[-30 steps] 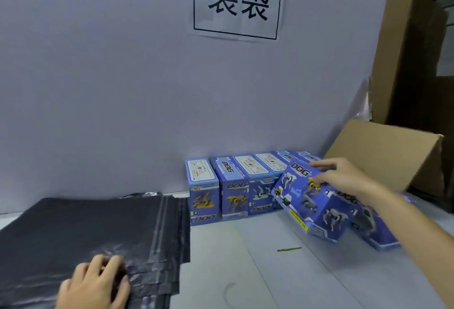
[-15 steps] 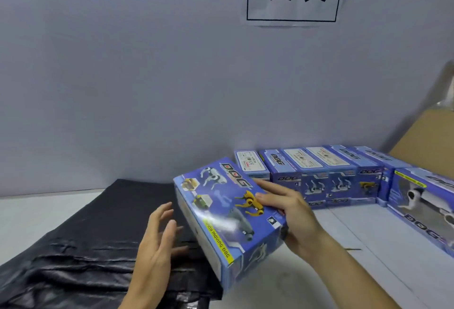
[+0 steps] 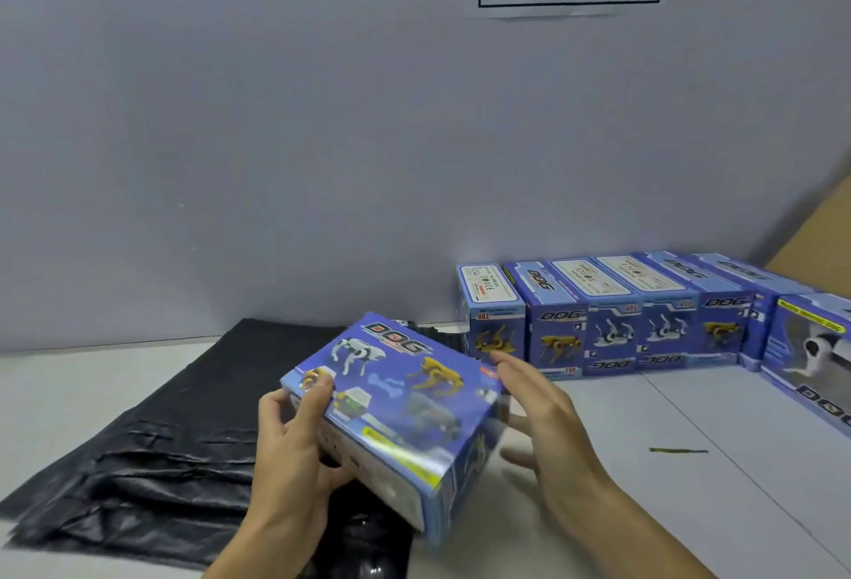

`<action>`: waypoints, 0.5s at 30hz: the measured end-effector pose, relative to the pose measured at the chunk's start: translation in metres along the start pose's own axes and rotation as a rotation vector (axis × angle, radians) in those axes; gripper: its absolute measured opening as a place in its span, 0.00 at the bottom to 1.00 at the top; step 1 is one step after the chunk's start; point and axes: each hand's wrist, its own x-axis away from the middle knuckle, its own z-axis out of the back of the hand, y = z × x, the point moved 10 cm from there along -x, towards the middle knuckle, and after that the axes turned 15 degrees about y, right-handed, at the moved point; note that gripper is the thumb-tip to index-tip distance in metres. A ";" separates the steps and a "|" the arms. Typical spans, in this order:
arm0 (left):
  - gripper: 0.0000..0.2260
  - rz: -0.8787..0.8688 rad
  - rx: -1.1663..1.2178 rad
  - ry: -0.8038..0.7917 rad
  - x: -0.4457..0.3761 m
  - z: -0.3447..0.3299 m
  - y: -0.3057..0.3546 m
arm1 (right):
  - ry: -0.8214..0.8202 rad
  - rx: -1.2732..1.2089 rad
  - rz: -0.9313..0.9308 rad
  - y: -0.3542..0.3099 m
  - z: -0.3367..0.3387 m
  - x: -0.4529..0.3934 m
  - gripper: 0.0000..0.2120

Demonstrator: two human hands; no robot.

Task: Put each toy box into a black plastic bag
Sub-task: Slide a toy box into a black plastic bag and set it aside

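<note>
Now toy box (image 3: pixel 396 408) between hands — left hand (image 3: pixel 294 445) grips, right hand (image 3: pixel 543 422) open alongside.

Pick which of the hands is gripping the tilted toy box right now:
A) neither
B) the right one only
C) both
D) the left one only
D: the left hand curls round the near left end of the toy box, while the right hand stays open with straight fingers beside its right end.

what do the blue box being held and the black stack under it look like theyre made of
Blue dog-print toy box: looks like printed cardboard with a glossy finish, perhaps film-wrapped; light glares off its crisp-edged faces. Stack of black bags: thin plastic film, by its soft wrinkles and dull sheen.
</note>
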 end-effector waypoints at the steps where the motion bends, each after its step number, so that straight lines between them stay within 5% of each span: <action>1: 0.22 -0.003 0.037 0.030 -0.001 0.002 -0.001 | -0.045 -0.030 -0.040 0.004 -0.007 0.005 0.17; 5: 0.21 0.025 0.113 -0.022 0.008 -0.008 -0.013 | -0.124 -0.257 -0.088 0.013 -0.033 0.018 0.35; 8: 0.19 0.040 0.013 -0.147 0.012 -0.019 -0.015 | 0.018 -0.356 -0.087 0.007 -0.010 0.005 0.24; 11: 0.07 -0.343 -0.353 -0.090 0.002 -0.010 0.009 | 0.050 -0.362 -0.076 -0.006 0.016 -0.011 0.11; 13: 0.11 -0.707 -0.746 -0.077 0.003 -0.010 0.020 | 0.051 -0.381 -0.075 -0.014 0.026 -0.015 0.16; 15: 0.20 -0.847 -1.167 -0.181 0.001 -0.017 -0.002 | 0.039 -0.367 -0.096 -0.015 0.031 -0.016 0.27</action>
